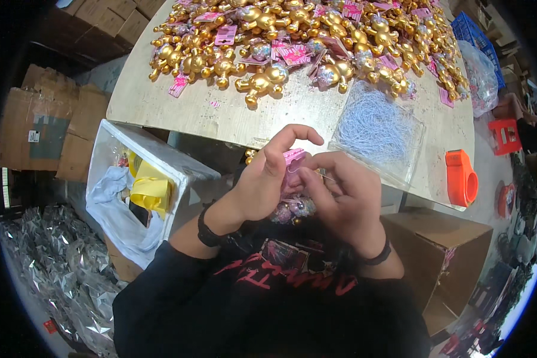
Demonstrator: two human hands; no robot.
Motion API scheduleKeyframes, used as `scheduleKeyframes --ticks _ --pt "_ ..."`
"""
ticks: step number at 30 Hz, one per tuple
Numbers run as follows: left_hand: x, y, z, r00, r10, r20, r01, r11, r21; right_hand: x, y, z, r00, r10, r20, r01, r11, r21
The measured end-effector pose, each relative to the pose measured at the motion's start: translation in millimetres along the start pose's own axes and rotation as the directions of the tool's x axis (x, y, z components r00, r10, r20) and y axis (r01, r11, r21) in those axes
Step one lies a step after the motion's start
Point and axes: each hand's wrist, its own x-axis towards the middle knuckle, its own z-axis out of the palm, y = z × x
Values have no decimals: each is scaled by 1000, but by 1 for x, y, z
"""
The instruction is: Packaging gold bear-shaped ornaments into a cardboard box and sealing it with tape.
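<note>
My left hand (pixel 261 180) is in front of the table's near edge, its fingers closed around a small pink card tag (pixel 293 157). My right hand (pixel 347 190) meets it from the right, thumb and forefinger pinched on a thin pale string (pixel 328 177) at the tag. Just below the hands hangs a shiny, glittery ornament (pixel 298 207), partly hidden by them. A heap of gold balloon-animal figures (pixel 262 83) with pink tags covers the table's far side. To the right of my hands, a clear tray (pixel 416 156) holds a tangle of light blue strings (pixel 373 125).
An orange-red tape dispenser (pixel 459 179) stands at the table's (pixel 155 98) right edge. A white foam box (pixel 179 158) with cloth and yellow material is at left, above silvery wrapped pieces (pixel 59 268). An opened cardboard box (pixel 438 232) sits at right; a blue crate (pixel 474 45) is beyond.
</note>
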Motion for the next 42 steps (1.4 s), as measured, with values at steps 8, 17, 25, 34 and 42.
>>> scheduleKeyframes --ticks 8,17,25,34,42 --pt "3 0 -3 999 -39 -13 38 996 -78 -8 5 -1 994 109 8 -109 979 172" --pt "5 -2 -4 999 -43 -16 40 987 -158 -6 6 1 991 129 24 -131 971 198" --pt "6 -4 -6 999 -53 5 53 983 -176 -3 8 3 995 99 14 -100 967 233" --pt "1 -2 -5 996 -5 86 6 1000 -17 -1 4 -2 983 179 44 -182 982 60" --pt "2 -2 -4 985 28 171 -29 1000 3 2 6 -18 959 181 218 -205 975 90"
